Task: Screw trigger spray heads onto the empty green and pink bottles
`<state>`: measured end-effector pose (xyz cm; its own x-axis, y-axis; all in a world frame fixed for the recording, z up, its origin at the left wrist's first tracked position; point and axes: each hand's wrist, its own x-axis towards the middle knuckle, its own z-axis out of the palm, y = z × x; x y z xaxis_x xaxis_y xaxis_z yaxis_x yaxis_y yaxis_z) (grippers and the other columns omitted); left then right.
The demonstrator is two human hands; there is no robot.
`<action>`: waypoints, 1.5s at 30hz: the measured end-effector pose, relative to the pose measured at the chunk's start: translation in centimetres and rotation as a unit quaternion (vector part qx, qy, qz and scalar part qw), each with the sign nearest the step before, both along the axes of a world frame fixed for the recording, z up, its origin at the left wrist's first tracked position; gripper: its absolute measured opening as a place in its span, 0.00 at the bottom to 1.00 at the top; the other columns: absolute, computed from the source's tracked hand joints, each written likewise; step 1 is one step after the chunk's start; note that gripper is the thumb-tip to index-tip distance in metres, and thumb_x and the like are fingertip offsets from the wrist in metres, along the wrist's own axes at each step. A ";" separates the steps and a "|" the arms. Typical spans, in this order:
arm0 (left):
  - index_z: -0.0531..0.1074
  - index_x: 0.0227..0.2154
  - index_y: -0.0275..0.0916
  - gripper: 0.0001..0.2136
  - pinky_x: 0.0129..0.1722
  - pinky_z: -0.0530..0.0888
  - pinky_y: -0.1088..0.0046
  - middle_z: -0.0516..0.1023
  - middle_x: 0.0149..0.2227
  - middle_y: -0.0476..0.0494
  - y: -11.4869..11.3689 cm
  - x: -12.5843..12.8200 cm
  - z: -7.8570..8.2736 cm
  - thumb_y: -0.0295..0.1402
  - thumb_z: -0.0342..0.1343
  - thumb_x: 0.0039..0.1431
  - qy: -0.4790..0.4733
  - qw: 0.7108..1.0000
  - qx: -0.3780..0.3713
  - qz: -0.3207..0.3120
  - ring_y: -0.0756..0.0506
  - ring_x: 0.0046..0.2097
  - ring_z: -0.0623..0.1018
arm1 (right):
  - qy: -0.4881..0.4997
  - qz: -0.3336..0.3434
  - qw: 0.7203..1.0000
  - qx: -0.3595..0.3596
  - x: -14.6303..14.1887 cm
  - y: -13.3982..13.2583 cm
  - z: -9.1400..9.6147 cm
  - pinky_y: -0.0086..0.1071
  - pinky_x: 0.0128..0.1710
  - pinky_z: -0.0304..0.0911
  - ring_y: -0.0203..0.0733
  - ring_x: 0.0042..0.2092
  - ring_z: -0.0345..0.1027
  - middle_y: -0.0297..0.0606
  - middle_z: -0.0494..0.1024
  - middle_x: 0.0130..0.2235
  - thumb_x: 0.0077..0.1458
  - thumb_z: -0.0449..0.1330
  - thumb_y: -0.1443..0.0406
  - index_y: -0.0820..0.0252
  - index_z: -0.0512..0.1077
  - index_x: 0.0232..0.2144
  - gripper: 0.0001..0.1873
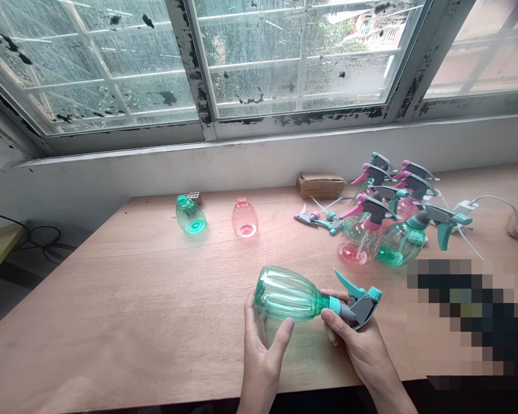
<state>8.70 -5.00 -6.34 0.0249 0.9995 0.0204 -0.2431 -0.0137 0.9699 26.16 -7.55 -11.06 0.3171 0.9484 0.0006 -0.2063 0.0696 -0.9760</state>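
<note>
A teal spray bottle [289, 294] lies sideways in both hands just above the wooden table [133, 299]. My left hand [263, 351] cups the clear green body from below, thumb up against it. My right hand [356, 345] is closed around the grey and teal trigger head [360, 302] screwed onto the neck. On the far side of the table stand a capless teal bottle [190, 215] and a capless pink bottle [244, 218].
Several finished spray bottles [388, 221] cluster at the right rear, with loose trigger heads [322, 220] beside them. A small cardboard box [322, 186] sits by the wall. A white cable and plug [470, 206] run at the right. A blurred patch covers the lower right.
</note>
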 end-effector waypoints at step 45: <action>0.71 0.61 0.44 0.30 0.63 0.71 0.57 0.79 0.59 0.37 0.3 0.2 0.4 0.44 0.70 0.57 -0.026 0.998 -0.028 0.043 0.32 0.64 0.75 | 0.008 -0.015 1.000 -0.010 -1.0 -0.3 1.5 0.33 0.25 0.58 0.38 0.22 0.60 0.27 0.68 0.21 0.55 0.75 0.52 0.56 0.79 0.51 0.26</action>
